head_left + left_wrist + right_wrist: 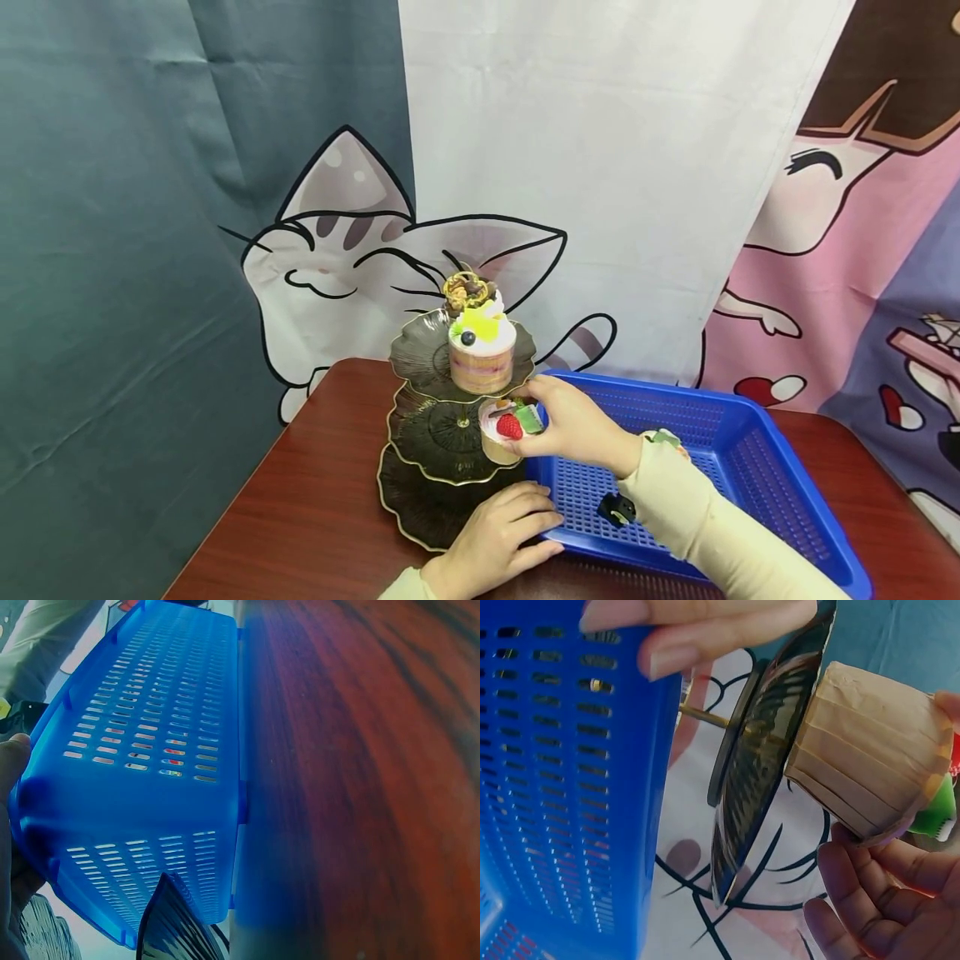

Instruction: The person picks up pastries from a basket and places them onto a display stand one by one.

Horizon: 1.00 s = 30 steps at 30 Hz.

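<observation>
My right hand grips a cupcake between thumb and fingers, at the right side of the middle tier of a three-tier cake stand. A red strawberry and a green piece top the cupcake; its tan pleated paper wrapper has its base against the dark plate in the right wrist view. My left hand lies with extended fingers over the near left corner of a blue basket, in front of the bottom tier. In the left wrist view a fingertip touches the basket's rim.
A taller cake with yellow and a blueberry on top stands on the upper tier, before a chocolate-coloured one. Inside the basket lie a black item and another partly hidden by the right sleeve. A printed curtain hangs behind the table.
</observation>
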Tool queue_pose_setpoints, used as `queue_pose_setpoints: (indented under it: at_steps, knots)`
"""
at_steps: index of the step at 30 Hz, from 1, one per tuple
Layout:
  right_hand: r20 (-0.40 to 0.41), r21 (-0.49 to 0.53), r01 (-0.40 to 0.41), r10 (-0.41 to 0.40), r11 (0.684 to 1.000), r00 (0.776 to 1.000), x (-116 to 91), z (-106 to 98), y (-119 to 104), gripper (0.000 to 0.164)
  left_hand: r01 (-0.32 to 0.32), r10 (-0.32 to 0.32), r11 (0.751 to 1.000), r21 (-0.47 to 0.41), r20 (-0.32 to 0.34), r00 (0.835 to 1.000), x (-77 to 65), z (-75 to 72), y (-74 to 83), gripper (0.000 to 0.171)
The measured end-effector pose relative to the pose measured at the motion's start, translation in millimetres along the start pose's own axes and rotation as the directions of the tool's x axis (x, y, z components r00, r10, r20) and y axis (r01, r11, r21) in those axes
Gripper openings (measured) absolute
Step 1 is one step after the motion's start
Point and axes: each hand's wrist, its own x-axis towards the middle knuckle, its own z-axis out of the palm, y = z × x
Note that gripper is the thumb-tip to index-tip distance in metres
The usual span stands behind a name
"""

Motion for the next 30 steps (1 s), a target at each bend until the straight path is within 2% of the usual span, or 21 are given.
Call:
queue_pose_setpoints:
  at_steps: [9,15,22,30]
  knots:
    - [-0.025,0.050,0.020,-0.019,0.999,1.000,10,9,-6,0.042,0.005,-0.005,1.000,-0.007,0.000,1.000,-0.7,0.2,-0.1,0.018]
    - [-0.059,0.036,0.063,-0.060,0.997,0.996,16,15,-10,0.047,-0.011,0.011,1.000,0.005,-0.006,1.000,-0.8,0.7,-0.7,0.018]
    - [-0.074,0.015,0.096,-0.095,0.995,0.993,21,23,-14,0.042,-0.015,0.015,1.000,0.008,-0.002,1.000,-0.5,0.8,-0.6,0.017]
    - [-0.068,0.015,0.083,-0.082,0.996,0.994,23,31,-20,0.042,0.001,-0.001,1.000,0.010,0.004,1.000,-0.2,0.0,-0.3,0.016]
